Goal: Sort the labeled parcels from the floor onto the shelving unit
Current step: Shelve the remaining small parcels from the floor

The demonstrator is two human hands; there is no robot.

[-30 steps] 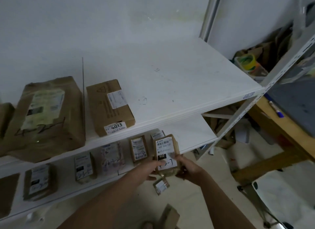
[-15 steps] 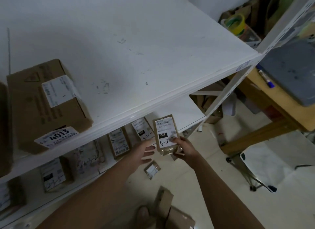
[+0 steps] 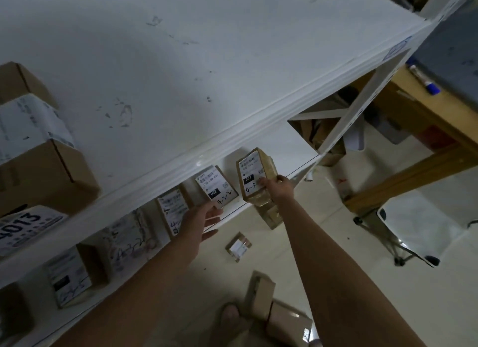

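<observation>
My right hand [image 3: 280, 189] grips a small brown parcel [image 3: 252, 174] with a white label marked "032" and "4-3", holding it over the front edge of the lower shelf [image 3: 294, 150]. My left hand [image 3: 204, 221] hovers with straight fingers just below a neighbouring labelled parcel [image 3: 216, 187] marked "4-3-2" on that shelf. Several more labelled parcels [image 3: 173, 211] stand in a row to the left. A small parcel [image 3: 238, 247] and bigger brown parcels [image 3: 274, 313] lie on the floor near my foot.
The white upper shelf [image 3: 207, 75] holds a large box [image 3: 33, 152] labelled "4013" at the left. A wooden table [image 3: 424, 129] with a blue marker [image 3: 423, 79] stands to the right, and a stool [image 3: 413, 233] sits on the tiled floor.
My right hand has carried the parcel up and forward onto the lower shelf's edge. My left hand has let go and moved left toward the neighbouring parcel. The camera tilted downward and closer.
</observation>
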